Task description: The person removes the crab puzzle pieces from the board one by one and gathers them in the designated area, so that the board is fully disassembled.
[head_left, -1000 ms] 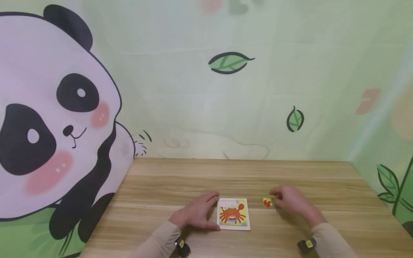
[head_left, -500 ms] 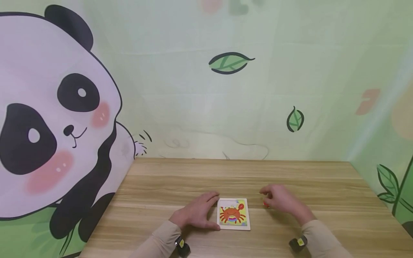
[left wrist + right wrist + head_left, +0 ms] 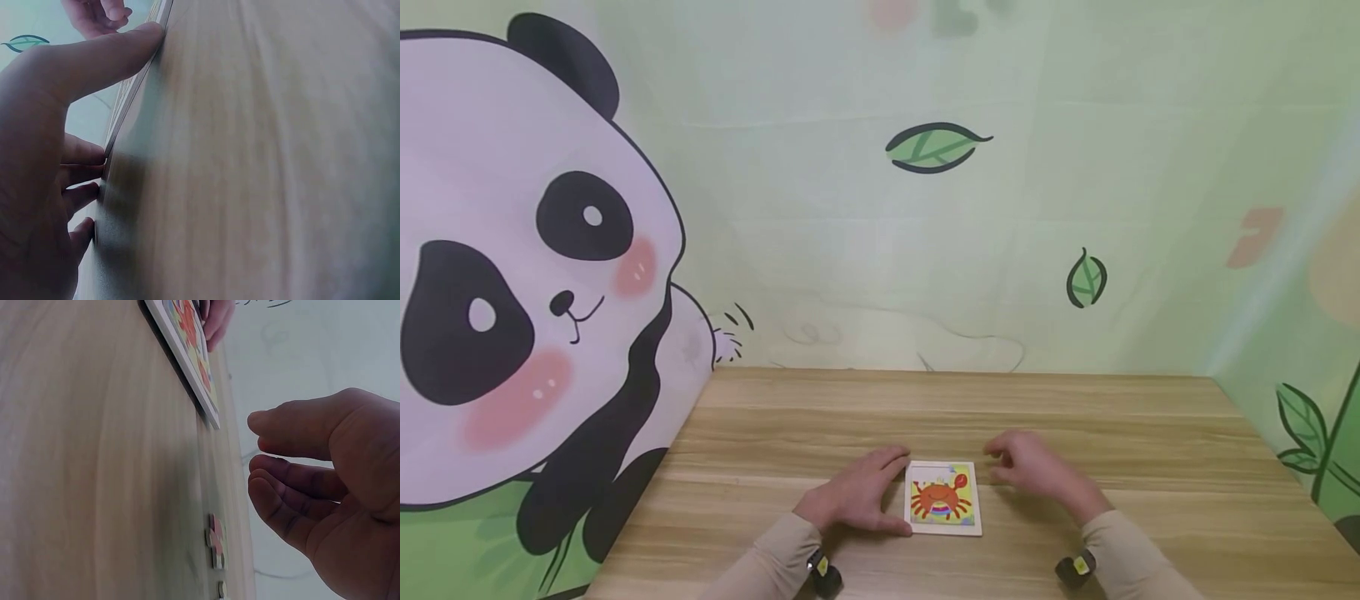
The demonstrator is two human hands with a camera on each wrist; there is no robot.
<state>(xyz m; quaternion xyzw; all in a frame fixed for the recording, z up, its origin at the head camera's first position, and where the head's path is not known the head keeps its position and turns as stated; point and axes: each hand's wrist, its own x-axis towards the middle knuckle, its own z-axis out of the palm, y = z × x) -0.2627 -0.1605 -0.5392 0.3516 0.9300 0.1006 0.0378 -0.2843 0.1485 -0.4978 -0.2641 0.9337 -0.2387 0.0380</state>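
Observation:
A square wooden crab jigsaw puzzle (image 3: pixel 942 502) in a pale frame lies flat on the table. My left hand (image 3: pixel 865 492) rests at its left edge, thumb near the lower corner and forefinger near the upper. In the left wrist view, thumb and fingertips touch the frame's rim (image 3: pixel 131 87). My right hand (image 3: pixel 1033 462) hovers just right of the puzzle, fingers loosely bent. The right wrist view shows nothing between those fingers. A puzzle piece (image 3: pixel 216 542) lies on the table below the right hand, and part of another piece (image 3: pixel 222 589) shows at the bottom edge. Both are hidden in the head view.
The wooden table (image 3: pixel 820 408) reaches back to a pale green backdrop (image 3: pixel 820 208) printed with leaves. A printed panda (image 3: pixel 572 317) covers the left side. Each wrist carries a small black camera; the right one (image 3: pixel 1075 568) sits close above the table.
My right hand has moved left toward the puzzle, passing over the loose red and yellow pieces and covering them from the head camera. The left hand and the puzzle have stayed put.

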